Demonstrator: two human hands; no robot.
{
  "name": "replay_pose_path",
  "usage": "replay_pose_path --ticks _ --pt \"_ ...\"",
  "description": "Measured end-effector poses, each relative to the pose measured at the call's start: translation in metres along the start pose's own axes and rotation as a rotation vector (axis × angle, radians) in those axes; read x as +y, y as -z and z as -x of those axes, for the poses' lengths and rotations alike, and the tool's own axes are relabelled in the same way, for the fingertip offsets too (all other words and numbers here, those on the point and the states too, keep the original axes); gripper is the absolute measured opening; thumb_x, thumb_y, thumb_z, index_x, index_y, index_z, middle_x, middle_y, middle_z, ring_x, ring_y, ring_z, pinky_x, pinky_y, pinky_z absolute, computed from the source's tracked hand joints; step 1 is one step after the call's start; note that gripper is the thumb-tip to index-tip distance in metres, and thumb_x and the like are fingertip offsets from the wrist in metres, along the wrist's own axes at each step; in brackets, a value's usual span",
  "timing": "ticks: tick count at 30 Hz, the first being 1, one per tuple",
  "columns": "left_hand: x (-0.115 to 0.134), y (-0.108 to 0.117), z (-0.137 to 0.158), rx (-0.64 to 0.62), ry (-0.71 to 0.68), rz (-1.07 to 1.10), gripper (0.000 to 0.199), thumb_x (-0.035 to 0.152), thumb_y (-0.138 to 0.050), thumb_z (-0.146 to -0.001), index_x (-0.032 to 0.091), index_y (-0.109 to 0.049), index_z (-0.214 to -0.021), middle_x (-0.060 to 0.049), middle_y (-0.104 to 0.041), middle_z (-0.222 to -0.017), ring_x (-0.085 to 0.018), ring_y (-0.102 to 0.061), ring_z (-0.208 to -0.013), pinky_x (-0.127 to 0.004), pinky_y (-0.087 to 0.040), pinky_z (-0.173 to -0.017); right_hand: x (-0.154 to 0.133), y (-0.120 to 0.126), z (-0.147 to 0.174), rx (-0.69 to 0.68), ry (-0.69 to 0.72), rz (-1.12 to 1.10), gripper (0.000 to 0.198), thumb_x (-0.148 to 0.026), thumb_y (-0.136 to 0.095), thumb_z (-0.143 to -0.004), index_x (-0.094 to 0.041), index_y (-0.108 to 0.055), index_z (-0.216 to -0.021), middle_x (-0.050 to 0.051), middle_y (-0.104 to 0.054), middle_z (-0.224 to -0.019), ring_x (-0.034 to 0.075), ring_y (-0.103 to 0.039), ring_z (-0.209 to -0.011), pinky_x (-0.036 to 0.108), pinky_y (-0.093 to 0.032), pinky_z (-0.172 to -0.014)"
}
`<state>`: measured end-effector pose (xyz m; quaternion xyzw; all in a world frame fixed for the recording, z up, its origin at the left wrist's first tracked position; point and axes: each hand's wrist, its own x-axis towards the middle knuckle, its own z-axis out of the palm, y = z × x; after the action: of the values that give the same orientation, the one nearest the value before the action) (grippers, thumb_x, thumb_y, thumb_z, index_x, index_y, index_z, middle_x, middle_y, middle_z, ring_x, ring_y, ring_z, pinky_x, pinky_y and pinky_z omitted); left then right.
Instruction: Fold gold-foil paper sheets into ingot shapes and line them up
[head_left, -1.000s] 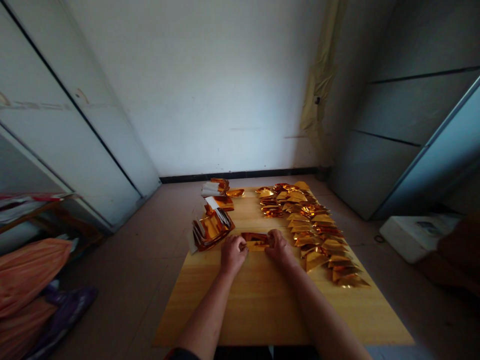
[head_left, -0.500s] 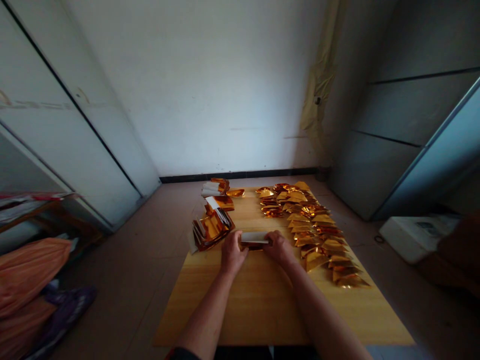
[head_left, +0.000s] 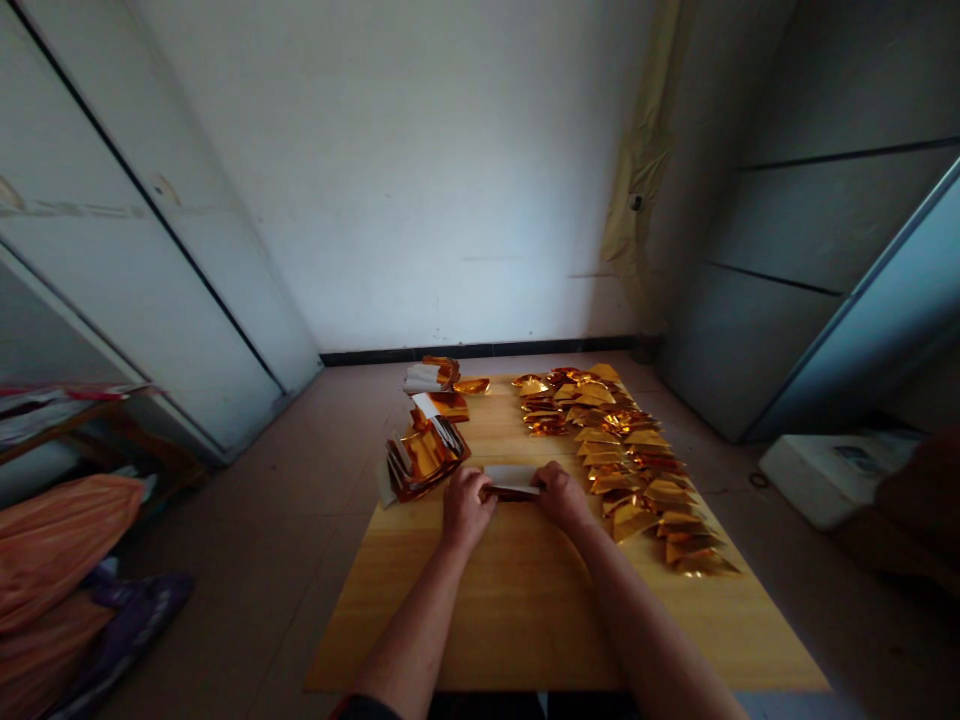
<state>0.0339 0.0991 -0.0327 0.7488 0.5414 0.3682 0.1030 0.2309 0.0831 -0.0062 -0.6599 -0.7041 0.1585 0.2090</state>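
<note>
Between my hands, above the middle of the wooden table (head_left: 480, 620), is a sheet of foil paper (head_left: 511, 478), its pale side up and a darker folded strip along the near edge. My left hand (head_left: 468, 506) pinches its left end, and my right hand (head_left: 562, 495) grips the right end. Left of my left hand lies a bundle of curled gold foil sheets (head_left: 427, 455). To the right of my right hand, folded gold foil pieces (head_left: 634, 460) overlap in rows. My fingertips are partly hidden behind the sheet.
Another foil stack (head_left: 433, 375) sits at the table's far left corner. A white wall (head_left: 450, 180) stands beyond the table. Pale cabinets (head_left: 150, 250) rise on the left, with orange cloth (head_left: 67, 540) below. A white box (head_left: 817, 475) is on the floor at right.
The sheet's near edge has tilted slightly, and my left fingers have shifted a little along its left end. Both hands stay in nearly the same place.
</note>
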Motion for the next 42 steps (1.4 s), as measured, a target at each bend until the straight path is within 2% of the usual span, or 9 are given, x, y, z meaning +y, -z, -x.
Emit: replay_pose_path --ticks 7,17,23,26,29,32,35,38,42 --pt "-0.001 0.005 0.003 -0.057 -0.048 0.007 0.026 -0.002 -0.058 -0.06 0.02 -0.065 -0.071 -0.002 -0.06 -0.088 -0.017 -0.056 -0.089 -0.029 -0.047 -0.08 0.008 0.0 0.005 -0.002 0.182 -0.006 0.035 0.002 -0.044 -0.072 -0.019 -0.068 -0.086 0.005 -0.061 -0.094 0.014 -0.056 -0.09 0.02 -0.041 -0.078" --pt "-0.007 0.016 0.014 -0.171 -0.209 -0.139 0.035 0.001 -0.054 -0.063 0.023 -0.071 -0.084 -0.007 -0.062 -0.113 -0.022 -0.055 -0.109 -0.04 -0.045 -0.095 0.013 0.001 0.016 0.018 0.365 0.088 0.027 -0.004 -0.047 -0.081 -0.018 -0.07 -0.085 0.008 -0.063 -0.093 0.017 -0.054 -0.091 0.025 -0.041 -0.083" --pt "-0.011 0.025 0.011 -0.261 -0.231 -0.124 0.043 0.0 -0.054 -0.065 0.024 -0.073 -0.095 -0.007 -0.059 -0.124 -0.023 -0.055 -0.111 -0.039 -0.045 -0.098 0.008 0.008 0.019 -0.034 0.292 0.108 0.025 -0.01 -0.049 -0.084 -0.02 -0.071 -0.086 0.007 -0.065 -0.1 0.018 -0.053 -0.096 0.027 -0.039 -0.086" --pt "-0.006 0.029 0.005 -0.316 -0.198 -0.141 0.033 0.007 -0.058 -0.069 0.024 -0.075 -0.092 -0.007 -0.062 -0.12 -0.023 -0.056 -0.11 -0.038 -0.044 -0.098 0.004 0.008 0.019 -0.023 0.242 0.109 0.024 -0.012 -0.048 -0.085 -0.021 -0.071 -0.083 0.006 -0.065 -0.101 0.018 -0.054 -0.097 0.027 -0.039 -0.086" --pt "0.007 0.03 0.001 -0.275 -0.151 -0.164 0.017 0.024 -0.058 -0.08 0.021 -0.074 -0.077 -0.009 -0.066 -0.104 -0.021 -0.059 -0.097 -0.035 -0.047 -0.089 -0.003 0.008 0.019 0.003 0.197 0.118 0.021 -0.021 -0.05 -0.087 -0.021 -0.068 -0.078 0.005 -0.065 -0.097 0.017 -0.055 -0.092 0.027 -0.038 -0.085" --pt "0.023 0.025 0.002 -0.198 -0.112 -0.255 0.013 0.03 -0.066 -0.077 0.02 -0.07 -0.069 -0.008 -0.064 -0.093 -0.021 -0.057 -0.092 -0.035 -0.045 -0.085 -0.011 0.008 0.019 0.025 0.123 0.149 0.018 -0.025 -0.051 -0.087 -0.02 -0.066 -0.08 0.006 -0.065 -0.096 0.018 -0.054 -0.091 0.027 -0.038 -0.082" --pt "0.035 0.02 0.006 -0.126 -0.081 -0.366 0.009 0.028 -0.071 -0.073 0.02 -0.066 -0.073 -0.008 -0.062 -0.097 -0.025 -0.053 -0.097 -0.039 -0.042 -0.085 -0.015 0.009 0.02 0.035 0.064 0.171 0.013 -0.022 -0.052 -0.086 -0.02 -0.064 -0.082 0.006 -0.064 -0.097 0.018 -0.054 -0.092 0.026 -0.038 -0.078" --pt "0.039 0.016 0.009 -0.096 -0.097 -0.41 0.005 0.02 -0.064 -0.077 0.022 -0.066 -0.081 -0.008 -0.06 -0.103 -0.026 -0.05 -0.1 -0.042 -0.04 -0.084 -0.014 0.009 0.02 0.04 0.062 0.154 0.008 -0.02 -0.054 -0.083 -0.02 -0.063 -0.081 0.005 -0.063 -0.096 0.018 -0.054 -0.091 0.026 -0.037 -0.077" --pt "0.036 0.008 0.012 -0.211 -0.216 -0.36 0.027 0.005 -0.048 -0.08 0.023 -0.067 -0.088 -0.008 -0.06 -0.098 -0.023 -0.052 -0.096 -0.038 -0.042 -0.082 -0.009 0.006 0.018 0.04 0.063 0.127 0.008 -0.02 -0.055 -0.082 -0.02 -0.062 -0.08 0.005 -0.063 -0.094 0.018 -0.055 -0.089 0.025 -0.038 -0.076"
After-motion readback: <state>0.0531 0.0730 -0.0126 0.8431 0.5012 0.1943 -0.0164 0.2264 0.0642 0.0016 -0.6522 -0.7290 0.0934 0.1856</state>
